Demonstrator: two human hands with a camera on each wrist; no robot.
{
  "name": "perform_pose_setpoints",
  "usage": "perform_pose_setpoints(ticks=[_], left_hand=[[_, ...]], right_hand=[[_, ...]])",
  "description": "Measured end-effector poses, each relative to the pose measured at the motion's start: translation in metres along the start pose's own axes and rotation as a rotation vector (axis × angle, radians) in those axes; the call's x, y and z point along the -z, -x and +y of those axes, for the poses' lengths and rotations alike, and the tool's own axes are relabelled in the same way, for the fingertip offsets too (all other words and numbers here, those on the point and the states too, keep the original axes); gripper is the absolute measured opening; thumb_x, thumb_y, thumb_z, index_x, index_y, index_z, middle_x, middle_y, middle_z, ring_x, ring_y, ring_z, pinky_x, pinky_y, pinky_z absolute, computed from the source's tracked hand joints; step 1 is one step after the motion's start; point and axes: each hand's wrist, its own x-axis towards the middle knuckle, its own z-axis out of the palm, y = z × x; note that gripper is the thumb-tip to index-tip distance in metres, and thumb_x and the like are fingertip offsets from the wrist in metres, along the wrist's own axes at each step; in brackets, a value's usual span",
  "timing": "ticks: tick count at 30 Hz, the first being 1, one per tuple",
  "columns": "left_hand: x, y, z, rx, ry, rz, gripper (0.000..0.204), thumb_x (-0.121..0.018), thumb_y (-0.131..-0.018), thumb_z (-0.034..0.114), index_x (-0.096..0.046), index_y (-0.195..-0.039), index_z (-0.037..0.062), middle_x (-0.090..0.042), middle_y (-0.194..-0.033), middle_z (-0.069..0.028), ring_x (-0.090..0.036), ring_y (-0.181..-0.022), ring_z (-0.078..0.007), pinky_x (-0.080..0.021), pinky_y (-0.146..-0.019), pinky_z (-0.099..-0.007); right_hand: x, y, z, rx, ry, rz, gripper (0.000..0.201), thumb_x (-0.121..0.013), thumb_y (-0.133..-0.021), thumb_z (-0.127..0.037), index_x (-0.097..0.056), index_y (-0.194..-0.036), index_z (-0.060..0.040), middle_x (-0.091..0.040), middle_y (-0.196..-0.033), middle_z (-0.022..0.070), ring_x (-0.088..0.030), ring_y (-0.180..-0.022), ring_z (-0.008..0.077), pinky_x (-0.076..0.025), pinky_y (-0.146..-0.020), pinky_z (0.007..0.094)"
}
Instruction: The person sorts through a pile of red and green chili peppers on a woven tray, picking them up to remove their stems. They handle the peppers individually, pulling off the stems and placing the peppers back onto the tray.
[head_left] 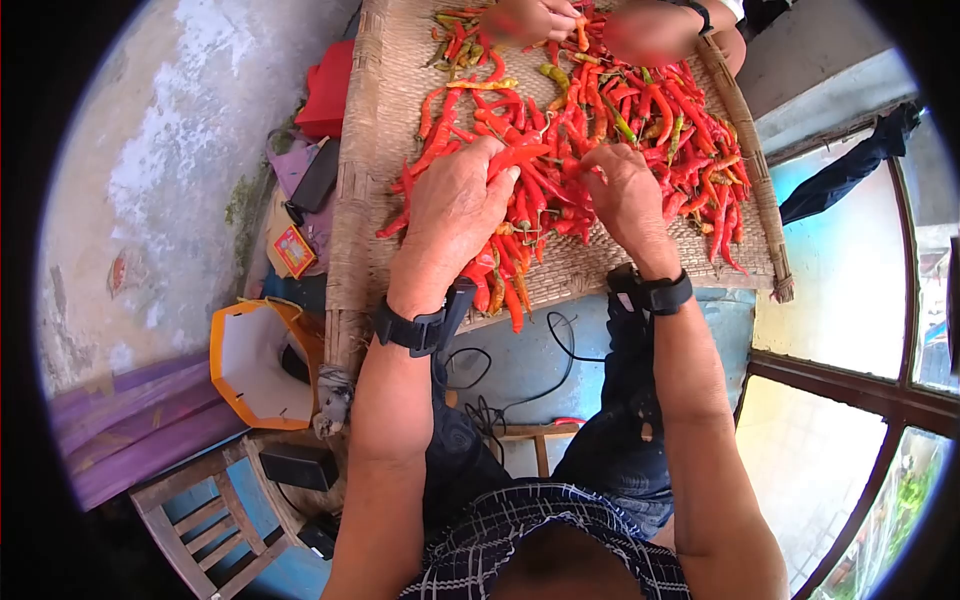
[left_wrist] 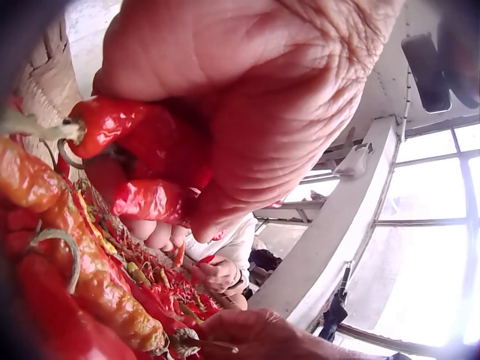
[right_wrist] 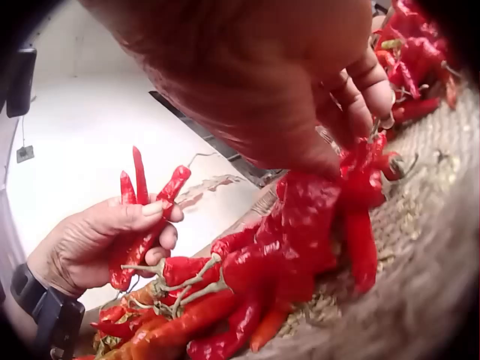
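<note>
Red chili peppers, mixed with some green and orange ones, lie heaped on a woven mat tray. My left hand, at the near left of the heap, holds several red chili peppers in curled fingers, their tips sticking up past the thumb. To its right, my right hand reaches down into the heap. In the right wrist view, its thumb and bent fingers pinch a red chili pepper near the top. More peppers lie right under this hand, stems toward the left hand.
Across the tray, another person's hands are at the far peppers. An orange-edged container and a wooden chair stand at the left. Windows line the right side, and a black cable hangs below the tray's near edge.
</note>
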Motion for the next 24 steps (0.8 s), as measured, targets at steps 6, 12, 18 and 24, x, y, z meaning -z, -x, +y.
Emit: perform_pose_setpoints(ticks=[6, 12, 18, 24], left_hand=[[0.001, 0.0, 0.0, -0.027, -0.036, -0.006, 0.022, -0.06, -0.084, 0.021, -0.057, -0.097, 0.0029, -0.063, -0.077, -0.02, -0.061, -0.076, -0.0376, -0.048, -0.068, -0.0454], [0.001, 0.0, 0.001, 0.009, -0.046, -0.046, 0.026, -0.058, -0.086, 0.022, -0.057, -0.102, 0.0012, -0.063, -0.086, -0.0213, -0.061, -0.081, -0.0379, -0.046, -0.071, -0.0431], [0.0, 0.0, 0.0, -0.001, -0.073, -0.034, 0.025, -0.058, -0.086, 0.022, -0.057, -0.102, 0.0014, -0.063, -0.085, -0.021, -0.061, -0.081, -0.0379, -0.046, -0.071, -0.043], [0.001, 0.001, 0.002, 0.002, -0.069, -0.032, 0.024, -0.058, -0.086, 0.021, -0.058, -0.1, 0.0015, -0.063, -0.083, -0.0205, -0.06, -0.079, -0.0381, -0.046, -0.069, -0.0432]], right_hand=[[0.029, -0.005, 0.0, -0.45, -0.855, -0.069, 0.013, -0.061, -0.088, -0.015, -0.062, -0.09, -0.0015, -0.059, -0.07, -0.0015, -0.052, -0.06, 0.0056, -0.042, -0.053, 0.0216], [0.036, -0.007, 0.014, -0.616, -1.113, -0.06, 0.016, -0.06, -0.089, -0.018, -0.06, -0.083, -0.0036, -0.057, -0.069, -0.0016, -0.053, -0.058, 0.0059, -0.043, -0.052, 0.0202], [0.022, -0.013, 0.029, -0.659, -1.506, 0.111, 0.018, -0.058, -0.091, -0.019, -0.058, -0.086, -0.0023, -0.058, -0.073, 0.0021, -0.055, -0.065, 0.0099, -0.046, -0.057, 0.022], [0.015, -0.016, 0.034, -0.806, -1.559, 0.226, 0.026, -0.057, -0.091, -0.021, -0.054, -0.105, 0.0006, -0.063, -0.086, 0.0083, -0.057, -0.07, 0.0143, -0.049, -0.063, 0.0252]])
